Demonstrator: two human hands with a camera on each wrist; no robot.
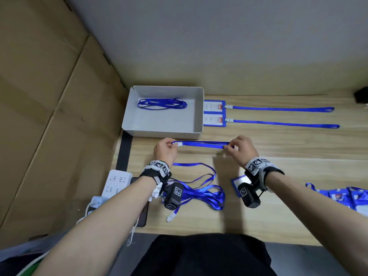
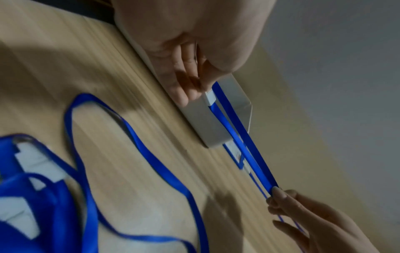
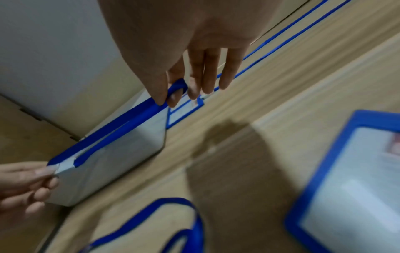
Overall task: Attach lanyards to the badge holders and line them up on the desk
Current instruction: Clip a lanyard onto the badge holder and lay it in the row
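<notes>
A blue lanyard (image 1: 201,144) is stretched straight between my two hands above the desk. My left hand (image 1: 166,149) pinches its white clip end (image 2: 209,97). My right hand (image 1: 239,148) pinches the folded loop end (image 3: 176,87) between thumb and forefinger. Two badge holders (image 1: 214,113) with lanyards attached lie in a row at the back, straps running right. A loose badge holder (image 3: 348,184) lies under my right wrist. A tangle of loose lanyards (image 1: 201,191) lies under my left wrist.
A grey box (image 1: 196,114) with several more lanyards (image 1: 162,103) stands at the back left. A pile of badge holders (image 1: 346,197) lies at the right edge. A white power strip (image 1: 117,183) and a phone sit at the desk's left edge beside cardboard.
</notes>
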